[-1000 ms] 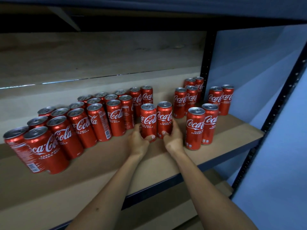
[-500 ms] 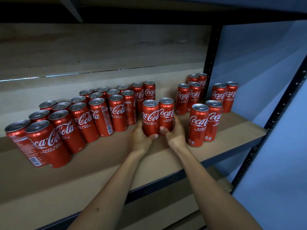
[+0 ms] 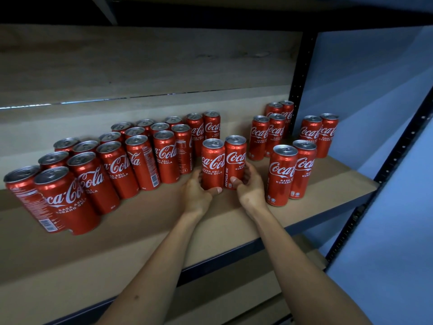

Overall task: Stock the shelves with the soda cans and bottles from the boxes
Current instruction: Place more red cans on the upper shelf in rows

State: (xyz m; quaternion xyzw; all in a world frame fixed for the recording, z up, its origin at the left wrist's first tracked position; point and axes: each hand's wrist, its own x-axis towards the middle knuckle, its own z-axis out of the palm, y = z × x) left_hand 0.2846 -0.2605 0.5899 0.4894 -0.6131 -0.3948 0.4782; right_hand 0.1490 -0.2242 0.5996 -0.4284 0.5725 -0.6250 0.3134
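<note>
- Two red soda cans are held upright side by side on the wooden shelf (image 3: 234, 221), long axes vertical, pull-tab tops up, their sides touching.
- The left can (image 3: 212, 164) is gripped low on its body by the left hand (image 3: 195, 194), thumb curled across its front near the base.
- The right can (image 3: 235, 160) is gripped low by the right hand (image 3: 249, 188), thumb on the front and fingers wrapped behind.
- Both printed logos are turned toward the front edge of the shelf; "RECYCLE ME" is read running up the side of the left can.
- Whether the two bases are touching the board cannot be told.
- The pair is placed about midway between the front and back edges, in a gap between two groups of cans.
- A large block of cans (image 3: 112, 165) is stood in two-deep rows to the left, running from near the left front toward the back centre; its nearest can is just beside the left hand.
- Toward the right end, a front pair of cans (image 3: 291, 172) is stood near the right hand, with more pairs of cans (image 3: 318, 134) behind it by the black upright post (image 3: 302, 78).
- A bare strip of board is left open along the front edge, and open board lies behind the held pair up to the back panel (image 3: 140, 66).
- A lower shelf (image 3: 257, 289) is seen beneath the front edge.
</note>
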